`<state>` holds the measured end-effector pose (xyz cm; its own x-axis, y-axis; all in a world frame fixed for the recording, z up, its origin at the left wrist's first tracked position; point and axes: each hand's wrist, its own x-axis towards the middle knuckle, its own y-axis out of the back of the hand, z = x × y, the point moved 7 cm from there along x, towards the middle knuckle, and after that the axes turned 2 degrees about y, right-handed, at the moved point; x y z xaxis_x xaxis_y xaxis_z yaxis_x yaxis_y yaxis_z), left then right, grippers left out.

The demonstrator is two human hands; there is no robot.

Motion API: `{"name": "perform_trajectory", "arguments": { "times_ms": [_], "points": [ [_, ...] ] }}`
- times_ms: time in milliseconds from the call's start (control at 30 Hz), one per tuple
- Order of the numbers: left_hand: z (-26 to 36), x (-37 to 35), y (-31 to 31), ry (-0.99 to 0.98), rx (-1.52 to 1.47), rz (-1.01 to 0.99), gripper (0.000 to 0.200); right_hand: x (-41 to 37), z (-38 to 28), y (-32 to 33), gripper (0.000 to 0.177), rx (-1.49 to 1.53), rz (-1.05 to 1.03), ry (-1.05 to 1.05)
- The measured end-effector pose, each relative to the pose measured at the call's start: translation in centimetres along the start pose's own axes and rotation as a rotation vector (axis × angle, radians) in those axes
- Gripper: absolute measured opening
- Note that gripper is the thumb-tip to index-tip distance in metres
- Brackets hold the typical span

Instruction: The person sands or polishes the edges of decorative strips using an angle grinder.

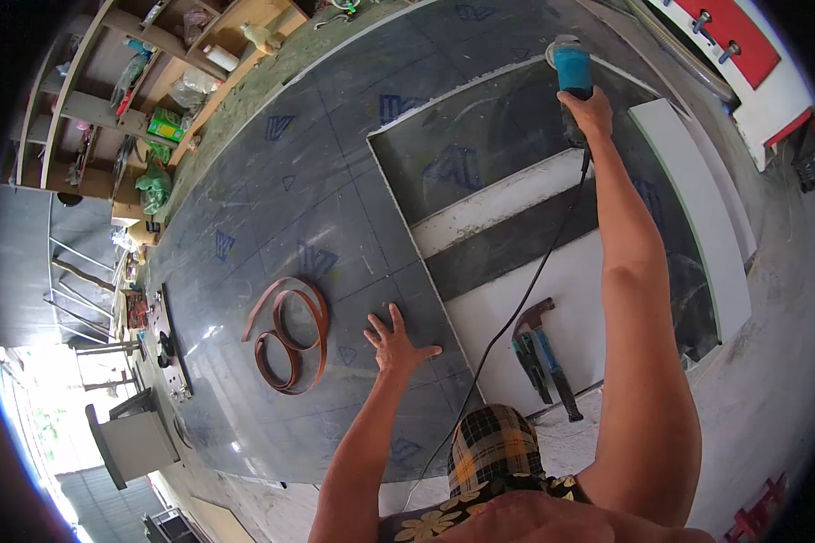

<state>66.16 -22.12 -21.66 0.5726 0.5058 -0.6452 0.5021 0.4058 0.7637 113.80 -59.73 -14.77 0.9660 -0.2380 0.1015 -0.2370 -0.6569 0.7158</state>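
My right hand (590,112) is closed around the body of a teal angle grinder (572,71), whose head rests at the far edge of the cut-out in a large dark sheet (335,217). A black power cord (539,267) trails from the tool back toward my body. Flat on the dark sheet, fingers spread, my left hand (397,346) presses down just left of the cut-out's edge. To its left lies a loose coil of brown strip (321,339). A hammer (552,362) and green-handled pliers (530,366) lie side by side on a white panel (480,317) inside the cut-out.
Wooden shelves (109,100) with bottles and bags stand at the far left. White board strips (688,199) lie along the right side. A red and white machine (743,54) with a hose (679,50) is at the upper right. A grey box-like cabinet (136,443) sits lower left.
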Motion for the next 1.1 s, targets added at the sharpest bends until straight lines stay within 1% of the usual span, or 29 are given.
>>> {"name": "perform_trajectory", "arguments": {
  "times_ms": [100,200,300,400,667,800,900,1000,1100],
  "points": [
    [0.1,-0.1,0.1,0.000,0.016,0.006,0.143,0.3,1.6,2.4,0.089,-0.073,0.107,-0.049],
    [0.1,-0.2,0.3,0.002,0.008,-0.004,0.144,0.4,3.5,4.3,0.087,-0.043,0.105,-0.081],
    [0.2,-0.1,0.3,0.004,0.015,-0.010,0.144,0.3,5.6,6.2,0.084,-0.088,0.171,-0.110],
    [-0.2,0.4,-0.1,-0.026,0.004,0.010,0.146,-0.2,7.8,8.2,0.082,-0.062,0.157,-0.143],
    [-0.3,0.9,-0.4,-0.026,0.037,-0.003,0.147,-2.9,12.5,12.9,0.080,-0.108,0.277,-0.331],
    [-0.5,1.0,-0.6,-0.030,0.029,0.005,0.147,-5.1,13.6,14.7,0.083,-0.113,0.373,-0.405],
    [-0.3,0.5,-0.2,-0.025,0.015,-0.008,0.147,-6.9,15.2,15.4,0.083,-0.058,0.432,-0.457],
    [-0.2,0.6,-0.2,-0.037,-0.006,0.005,0.147,-8.3,18.1,15.2,0.083,0.008,0.507,-0.458],
    [-0.1,0.2,0.1,-0.023,-0.017,0.035,0.143,-10.5,19.5,15.1,0.084,0.029,0.535,-0.419]
  ]
}}
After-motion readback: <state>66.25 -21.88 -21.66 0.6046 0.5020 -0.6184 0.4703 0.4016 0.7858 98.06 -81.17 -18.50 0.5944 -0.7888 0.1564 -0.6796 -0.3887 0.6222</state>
